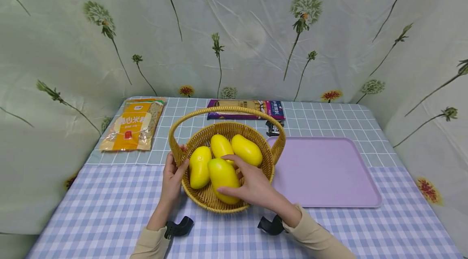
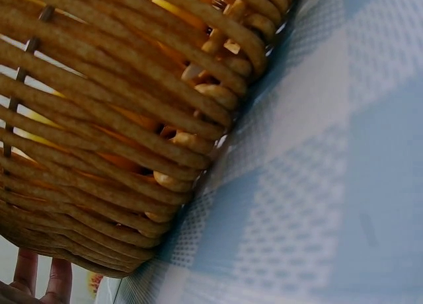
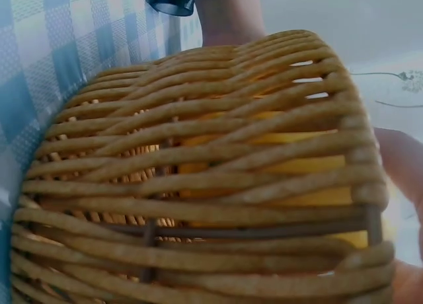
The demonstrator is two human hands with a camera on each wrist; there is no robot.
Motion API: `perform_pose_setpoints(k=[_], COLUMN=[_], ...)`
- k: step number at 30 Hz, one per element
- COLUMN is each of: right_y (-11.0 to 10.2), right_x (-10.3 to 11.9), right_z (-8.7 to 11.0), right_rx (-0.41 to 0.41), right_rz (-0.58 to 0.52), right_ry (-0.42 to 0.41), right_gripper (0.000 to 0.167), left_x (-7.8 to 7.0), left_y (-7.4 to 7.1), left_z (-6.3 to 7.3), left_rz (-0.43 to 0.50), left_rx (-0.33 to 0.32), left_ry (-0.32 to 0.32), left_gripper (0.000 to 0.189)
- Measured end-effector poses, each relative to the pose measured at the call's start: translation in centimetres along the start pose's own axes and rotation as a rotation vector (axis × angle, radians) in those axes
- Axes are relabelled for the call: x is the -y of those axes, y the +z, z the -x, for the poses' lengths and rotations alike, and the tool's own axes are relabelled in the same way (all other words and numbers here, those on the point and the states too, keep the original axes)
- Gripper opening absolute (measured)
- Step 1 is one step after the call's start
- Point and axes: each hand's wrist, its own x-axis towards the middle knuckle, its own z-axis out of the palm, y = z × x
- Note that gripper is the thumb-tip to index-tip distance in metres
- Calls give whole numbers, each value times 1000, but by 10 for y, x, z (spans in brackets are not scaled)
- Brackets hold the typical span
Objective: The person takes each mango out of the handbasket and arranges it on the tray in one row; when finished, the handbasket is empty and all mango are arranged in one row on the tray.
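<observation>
A woven basket [image 1: 204,199] with a tall arched handle stands on the checked cloth, several yellow mangoes inside. My left hand [image 1: 172,179] grips its left rim at the foot of the handle, thumb on the near side. Reaching in over the front right rim, my right hand [image 1: 256,186] holds the front mango [image 1: 222,177] between thumb and fingers. Around it lie a left mango [image 1: 200,167], a back mango [image 1: 219,144] and a right mango [image 1: 247,150]. Both wrist views are mostly basket weave [image 2: 99,119], with mango yellow showing through the gaps [image 3: 317,155].
To the right lies a flat purple tray [image 1: 325,173], its left edge close to the basket. An orange food bag [image 1: 133,125] lies at the back left. Behind the basket are a long purple packet [image 1: 248,108] and a small black packet [image 1: 272,129]. A flowered curtain [image 1: 248,47] hangs behind.
</observation>
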Motion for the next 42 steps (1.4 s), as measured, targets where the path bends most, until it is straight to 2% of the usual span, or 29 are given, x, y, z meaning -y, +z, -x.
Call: perform_pose_setpoints(k=[12, 16, 19, 23, 28, 31, 37, 42], right_y=[-6, -10, -18, -28, -34, -37, -36, -41], right_x=[-4, -2, 7, 17, 11, 3, -28, -40], right_z=[10, 16, 22, 31, 39, 43, 49, 56], right_rx=[-70, -107, -145, -191, -248, -285, -358, -413], right_rz=[-275, -326, -350, -371, -353, -332, -305, -306], right_ry=[-103, -136, -193, -272, -320, -325, -280, -269], right_gripper=[68, 70, 69, 65, 66, 68, 76, 79], left_x=[0, 1, 1, 1, 0, 0, 0, 1], left_y=[0, 0, -1, 0, 0, 0, 0, 0], left_z=[0, 0, 0, 0, 0, 0, 0, 0], left_rz=[8, 7, 9, 10, 10, 8, 2, 4], left_rx=[5, 1, 0, 1, -3, -6, -9, -11], left_ry=[15, 10, 8, 7, 8, 7, -1, -6], left_gripper=[41, 41, 41, 41, 41, 41, 41, 42])
